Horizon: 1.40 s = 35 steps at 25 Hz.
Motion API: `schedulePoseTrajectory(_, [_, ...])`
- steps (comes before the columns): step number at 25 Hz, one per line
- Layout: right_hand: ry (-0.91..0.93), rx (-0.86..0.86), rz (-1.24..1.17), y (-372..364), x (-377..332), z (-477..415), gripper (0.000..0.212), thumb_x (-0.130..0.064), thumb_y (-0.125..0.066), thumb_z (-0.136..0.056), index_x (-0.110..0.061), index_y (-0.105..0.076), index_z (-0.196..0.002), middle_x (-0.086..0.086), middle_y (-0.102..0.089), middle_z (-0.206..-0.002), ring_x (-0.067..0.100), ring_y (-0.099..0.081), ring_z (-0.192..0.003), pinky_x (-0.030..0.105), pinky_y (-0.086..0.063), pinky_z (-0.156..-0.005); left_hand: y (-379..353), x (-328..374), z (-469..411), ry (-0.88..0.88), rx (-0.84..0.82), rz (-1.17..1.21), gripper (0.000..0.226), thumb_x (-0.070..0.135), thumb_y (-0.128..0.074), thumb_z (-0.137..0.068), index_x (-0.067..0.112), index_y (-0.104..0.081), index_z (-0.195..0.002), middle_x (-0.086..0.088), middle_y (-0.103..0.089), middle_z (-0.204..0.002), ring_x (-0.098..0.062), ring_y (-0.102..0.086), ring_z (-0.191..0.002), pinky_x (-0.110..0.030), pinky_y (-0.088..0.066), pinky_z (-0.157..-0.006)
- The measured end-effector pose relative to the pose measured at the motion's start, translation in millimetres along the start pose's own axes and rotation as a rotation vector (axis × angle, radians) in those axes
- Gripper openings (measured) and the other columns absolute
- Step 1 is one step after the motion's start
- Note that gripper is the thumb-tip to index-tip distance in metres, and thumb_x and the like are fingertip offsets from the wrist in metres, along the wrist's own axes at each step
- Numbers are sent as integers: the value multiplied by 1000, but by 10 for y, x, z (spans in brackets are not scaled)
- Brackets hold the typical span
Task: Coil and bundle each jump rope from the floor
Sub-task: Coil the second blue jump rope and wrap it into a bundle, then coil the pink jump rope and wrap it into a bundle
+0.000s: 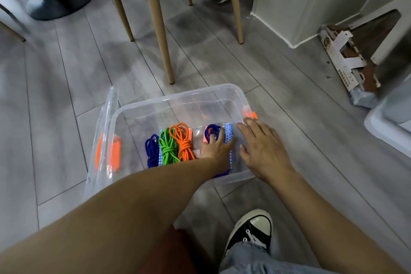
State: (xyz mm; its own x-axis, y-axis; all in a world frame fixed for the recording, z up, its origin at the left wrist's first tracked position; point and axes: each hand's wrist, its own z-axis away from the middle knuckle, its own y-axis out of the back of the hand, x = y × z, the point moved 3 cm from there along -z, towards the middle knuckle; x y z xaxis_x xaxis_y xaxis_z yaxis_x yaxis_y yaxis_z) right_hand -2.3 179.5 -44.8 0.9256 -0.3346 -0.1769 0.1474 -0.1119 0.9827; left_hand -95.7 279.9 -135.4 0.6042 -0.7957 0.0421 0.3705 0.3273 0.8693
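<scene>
Cord is looking soft and light: left hand (216, 148) fingers are hooking a loop of the blue coiled jump rope bundle (209, 130); right hand (264, 149) fingers are resting wide alongside.

green rope (167, 148) | orange rope (183, 143); handle (228, 134) blue-white diamond-patterned | bin (178, 95) clear; floor (66, 95) grey planks | shoe (255, 227) black-white
</scene>
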Motion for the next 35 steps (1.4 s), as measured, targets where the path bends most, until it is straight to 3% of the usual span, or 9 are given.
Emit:
schedulePoseTrajectory(2, [8,-5,11,-18,6,-4,58,-23,-65,-84,-13,-54,-139,10,-52,-145,28,-48,-135,43,-42,-106,-134,62,-72,-188,-85,-196,74,43,-54,-94,35,-14,-156,-4,8,-166,-45,-4,-149,-67,-26,-109])
schedulePoseTrajectory(6, [-1,-8,15,-27,25,33,55,-20,-61,-86,-13,-53,-140,8,-48,-149,27,-44,-138,42,-39,-109,-339,-55,-137,-74,-277,-224,61,34,-41,-101,30,-17,-157,0,16,-166,-41,4,-151,-66,-25,-110])
schedulePoseTrajectory(10, [-12,-36,4,16,6,72,55,-22,-57,-90,-15,-48,-144,6,-41,-154,24,-35,-145,43,-33,-115,-365,-499,-85,86,-260,-196,57,30,-35,-104,28,-17,-158,-3,19,-165,-42,1,-150,-57,-34,-108])
schedulePoseTrajectory(14, [-19,-65,24,25,-24,64,56,-24,-54,-92,-16,-45,-146,6,-37,-157,25,-31,-147,43,-30,-118,-309,-708,5,131,-229,-271,54,32,-35,-104,26,-25,-156,-7,9,-166,-42,-7,-148,-51,-29,-112])
schedulePoseTrajectory(21, [-49,-43,-32,88,-48,60,52,-20,-59,-89,-15,-52,-140,8,-47,-150,27,-43,-139,43,-38,-111,-129,-659,100,2,-169,-177,54,36,-46,-99,27,-33,-150,-4,-14,-164,-38,-25,-141,-56,-30,-107])
schedulePoseTrajectory(26, [-144,60,-95,350,37,190,51,-20,-64,-85,-17,-54,-135,6,-54,-142,25,-53,-126,42,-45,-101,459,-393,326,-92,69,-10,48,32,-50,-96,25,-42,-143,-4,-38,-151,-33,-38,-134,-50,-34,-105])
schedulePoseTrajectory(29, [-230,97,-118,600,129,279,51,-23,-61,-89,-20,-50,-139,4,-51,-145,23,-49,-129,41,-40,-106,949,-131,518,-173,239,58,45,32,-50,-98,26,-45,-142,-2,-41,-150,-29,-40,-135,-46,-36,-107])
schedulePoseTrajectory(35, [-339,267,-112,1391,363,598,47,-20,-63,-85,-17,-57,-131,5,-54,-140,26,-53,-125,43,-44,-102,1820,467,991,-344,460,125,43,33,-52,-94,28,-51,-137,3,-45,-147,-26,-43,-132,-43,-37,-105])
